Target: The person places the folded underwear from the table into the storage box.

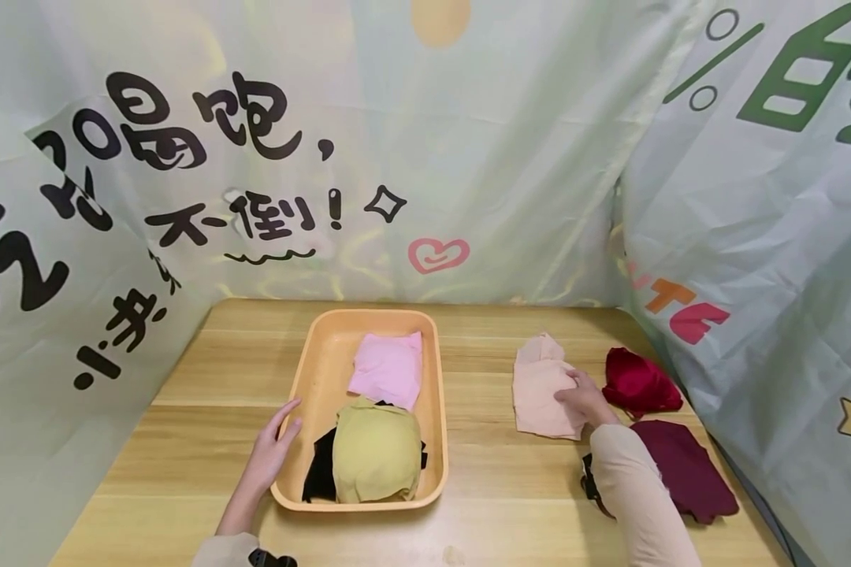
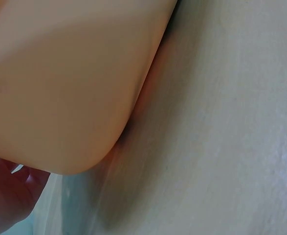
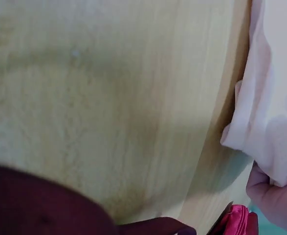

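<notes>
My right hand (image 1: pixel 587 398) grips the near right edge of a pale pink folded garment (image 1: pixel 542 394) lying on the table. In the right wrist view, the thumb (image 3: pixel 263 183) sits against that edge of the garment (image 3: pixel 275 112); the other fingers are mostly hidden there. My left hand (image 1: pixel 273 449) rests at the left side of an orange tray (image 1: pixel 369 316), fingers loosely extended along its rim. Inside the tray are a pink folded garment (image 1: pixel 388 366), a rounded yellow garment (image 1: pixel 376 453) and a black cloth (image 1: pixel 321 472) partly beneath the yellow one.
Right of my right hand lies a shiny red garment (image 1: pixel 638 383). A dark maroon folded garment (image 1: pixel 688 468) is nearer, beside the right forearm, which partly covers it. Printed fabric sheets (image 1: pixel 525 197) enclose the wooden table (image 1: pixel 482 488) at the back and both sides.
</notes>
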The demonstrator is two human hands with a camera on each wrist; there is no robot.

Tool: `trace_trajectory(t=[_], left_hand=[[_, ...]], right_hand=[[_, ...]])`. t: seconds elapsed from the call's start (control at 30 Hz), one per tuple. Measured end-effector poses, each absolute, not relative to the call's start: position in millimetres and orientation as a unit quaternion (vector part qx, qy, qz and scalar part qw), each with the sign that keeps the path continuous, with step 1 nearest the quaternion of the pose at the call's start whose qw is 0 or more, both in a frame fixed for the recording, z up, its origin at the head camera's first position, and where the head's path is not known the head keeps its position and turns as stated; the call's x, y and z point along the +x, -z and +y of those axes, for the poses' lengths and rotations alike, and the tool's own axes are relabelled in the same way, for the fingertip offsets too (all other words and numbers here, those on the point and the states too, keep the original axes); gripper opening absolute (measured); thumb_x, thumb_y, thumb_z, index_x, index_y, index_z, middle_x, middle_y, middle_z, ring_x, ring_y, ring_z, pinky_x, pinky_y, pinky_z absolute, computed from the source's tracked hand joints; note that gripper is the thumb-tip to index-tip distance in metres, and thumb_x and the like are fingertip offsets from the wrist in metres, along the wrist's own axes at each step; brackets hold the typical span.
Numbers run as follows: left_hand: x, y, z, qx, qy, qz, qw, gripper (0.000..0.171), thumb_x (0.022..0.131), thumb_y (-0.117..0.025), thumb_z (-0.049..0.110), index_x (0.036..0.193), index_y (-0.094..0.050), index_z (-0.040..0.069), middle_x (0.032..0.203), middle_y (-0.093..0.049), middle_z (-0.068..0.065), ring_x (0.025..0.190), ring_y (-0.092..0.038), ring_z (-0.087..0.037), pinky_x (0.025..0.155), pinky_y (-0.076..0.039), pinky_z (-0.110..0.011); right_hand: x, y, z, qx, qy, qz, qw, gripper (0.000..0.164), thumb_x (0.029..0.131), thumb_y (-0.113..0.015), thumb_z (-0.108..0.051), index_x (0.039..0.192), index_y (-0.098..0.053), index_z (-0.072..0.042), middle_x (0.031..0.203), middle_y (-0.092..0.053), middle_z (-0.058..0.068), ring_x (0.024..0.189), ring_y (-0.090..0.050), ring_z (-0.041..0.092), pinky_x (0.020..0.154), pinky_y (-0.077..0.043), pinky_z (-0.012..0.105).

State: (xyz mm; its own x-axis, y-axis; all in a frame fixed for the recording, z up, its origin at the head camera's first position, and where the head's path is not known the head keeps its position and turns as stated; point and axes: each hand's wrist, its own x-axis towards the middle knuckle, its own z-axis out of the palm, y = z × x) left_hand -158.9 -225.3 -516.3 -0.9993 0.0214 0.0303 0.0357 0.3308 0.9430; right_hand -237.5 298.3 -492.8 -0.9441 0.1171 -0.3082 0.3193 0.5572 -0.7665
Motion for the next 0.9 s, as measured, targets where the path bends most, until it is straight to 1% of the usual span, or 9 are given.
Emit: trace_trajectory(t=[0.13,0.2,0.23,0.3,0.33,0.4,0.57,0.73,0.9], left_hand=[[-158,516,-225,-0.017,0.583,-0.812,0.001,0.045,0.098,-0.042,0.022,0.138,-0.035,0.002,0.146,-0.023,-0.024,0.134,-0.014,-0.043,0.106,-0.016,-0.058],[-158,516,-225,-0.016,0.585,-0.811,0.000,0.045,0.098,-0.042,0.021,0.138,-0.035,0.002,0.146,-0.023,-0.024,0.135,-0.013,-0.042,0.107,-0.015,-0.057],[-158,515,-225,-0.016,0.586,-0.810,0.000,0.045,0.098,-0.042,0.021,0.138,-0.035,0.002,0.146,-0.023,-0.024,0.135,-0.013,-0.042,0.107,-0.015,-0.057],[-159,515,-225,-0.017,0.583,-0.812,0.000,0.045,0.098,-0.042,0.021,0.138,-0.035,0.002,0.146,-0.023,-0.024,0.135,-0.013,-0.042,0.107,-0.014,-0.056],[-159,515,-226,-0.017,0.582,-0.813,-0.001,0.045,0.098,-0.042,0.022,0.138,-0.034,0.002,0.146,-0.023,-0.024,0.135,-0.012,-0.042,0.107,-0.014,-0.057],[-159,515,-226,-0.018,0.580,-0.815,-0.004,0.046,0.098,-0.042,0.022,0.138,-0.034,0.002,0.146,-0.022,-0.024,0.135,-0.011,-0.043,0.107,-0.014,-0.057],[-159,516,-227,-0.018,0.581,-0.814,-0.011,0.046,0.098,-0.041,0.023,0.139,-0.032,0.002,0.147,-0.020,-0.024,0.135,-0.010,-0.043,0.107,-0.013,-0.058],[-159,516,-227,-0.018,0.579,-0.815,-0.013,0.047,0.098,-0.041,0.023,0.139,-0.032,0.002,0.147,-0.020,-0.025,0.135,-0.010,-0.043,0.107,-0.013,-0.058],[-159,515,-227,-0.019,0.578,-0.816,-0.009,0.047,0.098,-0.042,0.024,0.138,-0.033,0.002,0.146,-0.021,-0.025,0.135,-0.011,-0.043,0.107,-0.014,-0.057]], right_hand=[[-234,489,297,0.136,0.498,0.850,0.109,0.066,0.085,-0.051,-0.010,0.138,-0.016,0.009,0.140,-0.015,0.035,0.120,-0.028,0.040,0.101,-0.029,0.048],[-234,489,296,0.139,0.523,0.834,0.107,0.065,0.086,-0.049,-0.010,0.140,-0.016,0.005,0.141,-0.017,0.032,0.098,-0.045,0.033,0.085,-0.042,0.038],[-234,489,295,0.139,0.538,0.824,0.106,0.065,0.086,-0.049,-0.008,0.141,-0.016,0.004,0.140,-0.019,0.031,0.083,-0.048,0.027,0.074,-0.044,0.032],[-233,489,294,0.134,0.564,0.808,0.106,0.064,0.087,-0.047,-0.006,0.142,-0.016,0.002,0.139,-0.022,0.029,0.060,-0.040,0.014,0.057,-0.038,0.024],[-233,489,292,0.128,0.570,0.805,0.104,0.063,0.088,-0.046,-0.006,0.142,-0.016,0.002,0.139,-0.022,0.029,0.055,-0.036,0.010,0.052,-0.036,0.022],[-233,489,291,0.125,0.585,0.795,0.100,0.061,0.089,-0.046,-0.005,0.143,-0.017,0.001,0.136,-0.027,0.028,0.051,-0.032,0.003,0.049,-0.034,0.019],[-232,485,284,0.118,0.591,0.794,0.078,0.058,0.089,-0.047,-0.005,0.143,-0.023,-0.002,0.132,-0.036,0.029,0.042,-0.028,0.001,0.041,-0.031,0.017],[-230,480,273,0.111,0.607,0.784,0.066,0.059,0.088,-0.048,-0.001,0.142,-0.024,-0.001,0.145,-0.021,0.026,0.042,-0.028,0.001,0.041,-0.030,0.016],[-225,475,261,0.099,0.626,0.772,0.051,0.060,0.088,-0.048,0.000,0.142,-0.023,-0.001,0.146,-0.020,0.024,0.042,-0.029,0.001,0.041,-0.031,0.016]])
